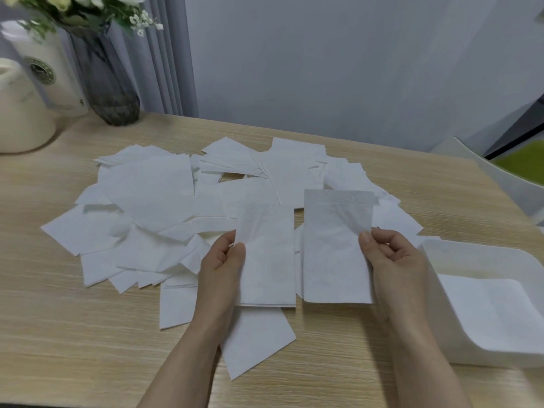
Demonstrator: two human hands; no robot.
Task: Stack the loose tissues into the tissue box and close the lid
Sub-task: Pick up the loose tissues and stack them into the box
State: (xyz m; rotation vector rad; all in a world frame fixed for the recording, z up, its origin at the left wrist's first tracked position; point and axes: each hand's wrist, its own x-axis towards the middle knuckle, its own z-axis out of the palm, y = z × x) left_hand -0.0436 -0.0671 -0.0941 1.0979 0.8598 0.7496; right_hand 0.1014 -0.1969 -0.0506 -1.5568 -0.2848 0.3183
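- Each grip pinches its own folded tissue: the left hand [225, 260] holds one tissue [266, 257] by its left edge, and the right hand [393, 257] holds another tissue [335, 248] by its right edge.
- Both sheets hang side by side above the counter [88, 334], apart from each other.
- Loose tissues [153, 207] lie scattered behind and beneath them.
- An open white tissue box [482, 304] sits just right of the right hand, with tissues inside.
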